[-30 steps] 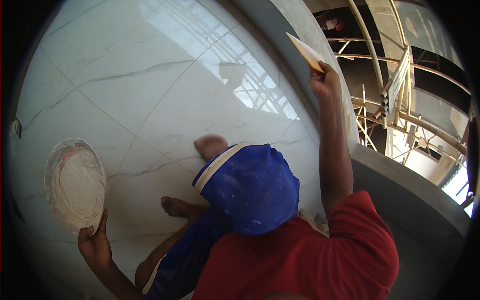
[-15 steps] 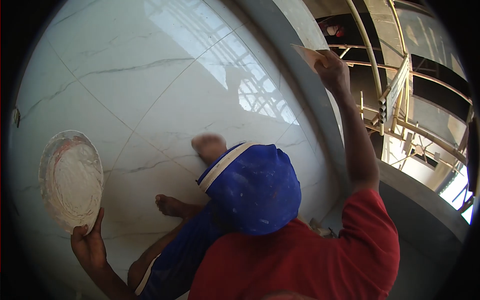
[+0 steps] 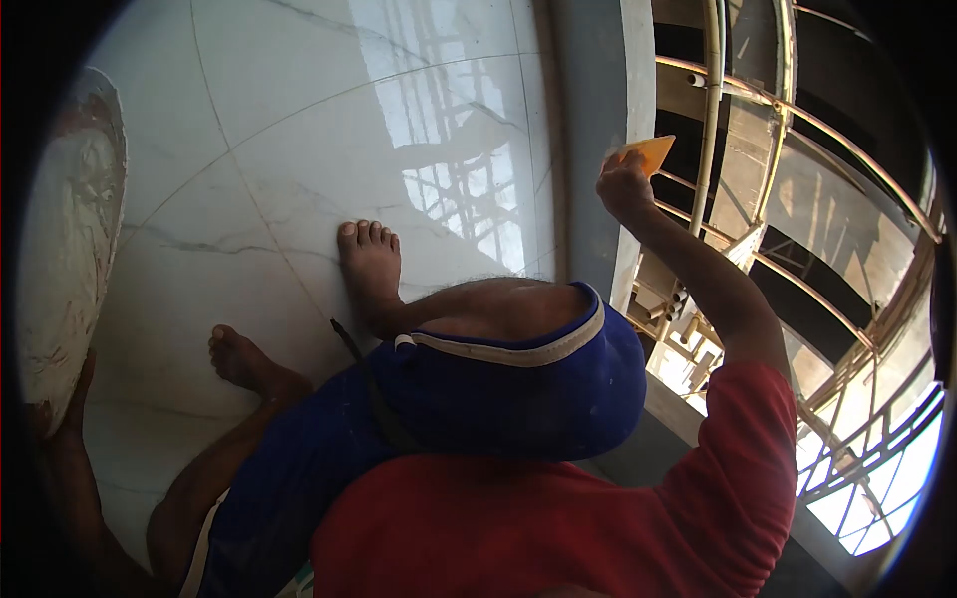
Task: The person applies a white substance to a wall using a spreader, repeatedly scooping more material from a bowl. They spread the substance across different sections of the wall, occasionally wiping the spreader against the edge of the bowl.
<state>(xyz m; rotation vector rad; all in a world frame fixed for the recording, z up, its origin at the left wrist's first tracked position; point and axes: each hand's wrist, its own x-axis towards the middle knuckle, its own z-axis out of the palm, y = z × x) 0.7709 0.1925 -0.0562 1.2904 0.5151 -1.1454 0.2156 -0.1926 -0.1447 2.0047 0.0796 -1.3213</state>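
Head view: right hand point(image 3: 626, 189) grips an orange scraper point(image 3: 653, 153) by the ledge point(image 3: 639, 70); slackening could drop it over. Left hand point(image 3: 68, 424) holds a pan point(image 3: 122, 164), well left of the ledge; tilting could spill paste point(image 3: 75, 239).

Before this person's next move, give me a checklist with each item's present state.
1. Right hand grips the yellow scraper: ok.
2. Left hand holds the dish: ok, at the dim picture edge.
3. White paste in the dish: ok, present.
4. Paste loaded on the scraper: cannot tell, too small.
5. Scraper touching the wall ledge: cannot tell from this angle.
6. Footwear on: not ok, both feet are bare.
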